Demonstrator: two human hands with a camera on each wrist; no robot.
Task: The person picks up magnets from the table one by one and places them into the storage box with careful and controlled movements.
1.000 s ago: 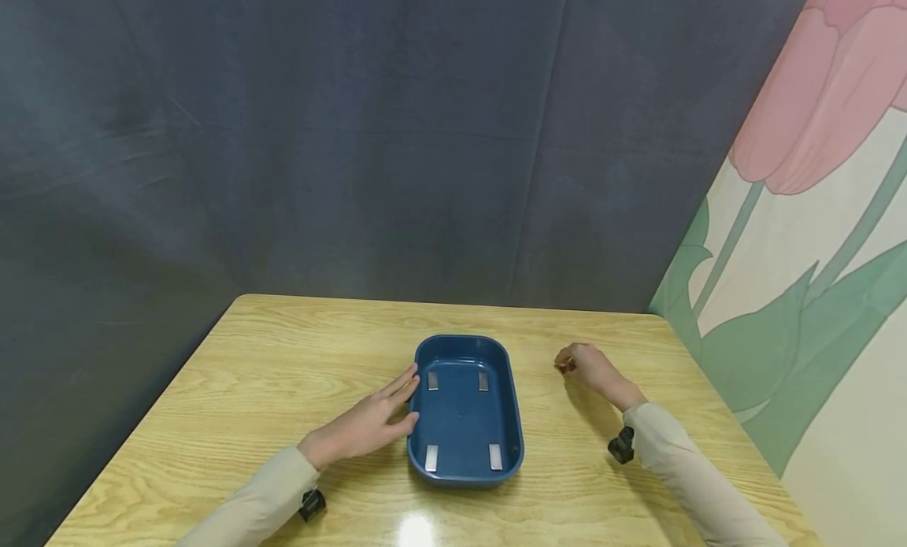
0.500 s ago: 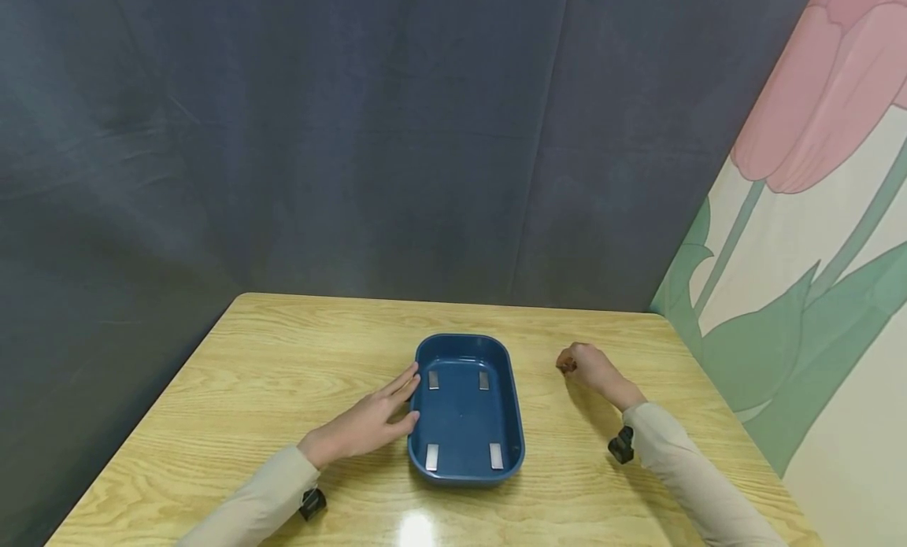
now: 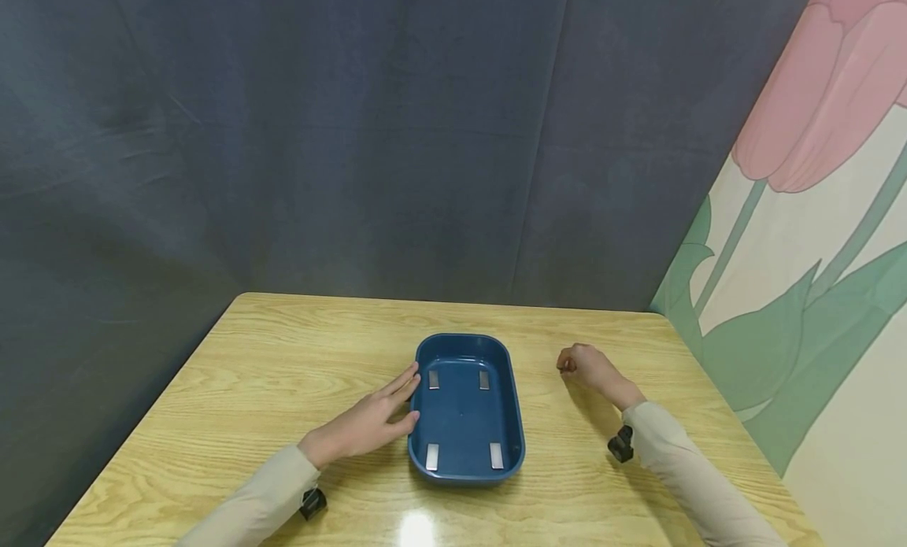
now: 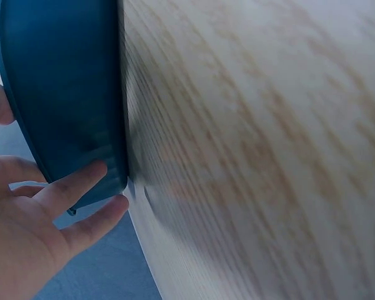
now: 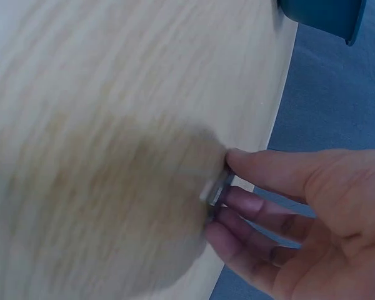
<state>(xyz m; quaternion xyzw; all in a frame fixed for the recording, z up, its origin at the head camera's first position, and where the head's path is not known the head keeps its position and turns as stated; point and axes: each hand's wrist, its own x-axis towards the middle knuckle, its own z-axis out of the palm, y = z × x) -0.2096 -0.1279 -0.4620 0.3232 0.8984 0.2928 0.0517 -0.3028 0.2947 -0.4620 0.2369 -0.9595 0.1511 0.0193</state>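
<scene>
My left hand (image 3: 364,426) lies against the left side of a blue rectangular tray (image 3: 516,421). Its extended fingers touch the tray's outer wall (image 4: 69,94) in the left wrist view, with the thumb up by the rim. To the right of the tray, my right hand (image 3: 594,367) is low at the tabletop. Between thumb and fingertips it pinches a small shiny flat metal piece (image 5: 217,189), partly hidden by the fingers. Inside the tray, small silvery rectangular plates (image 3: 495,456) lie one near each corner.
The tray and both hands are on a light wood-grain table (image 3: 298,350). A dark blue-grey curtain (image 3: 397,138) hangs behind it. At the right, a wall painted with tulips (image 3: 808,295) stands beside the table edge.
My right fingers have shifted slightly around the small piece, with the hand staying in about the same spot. The left hand and tray have not moved.
</scene>
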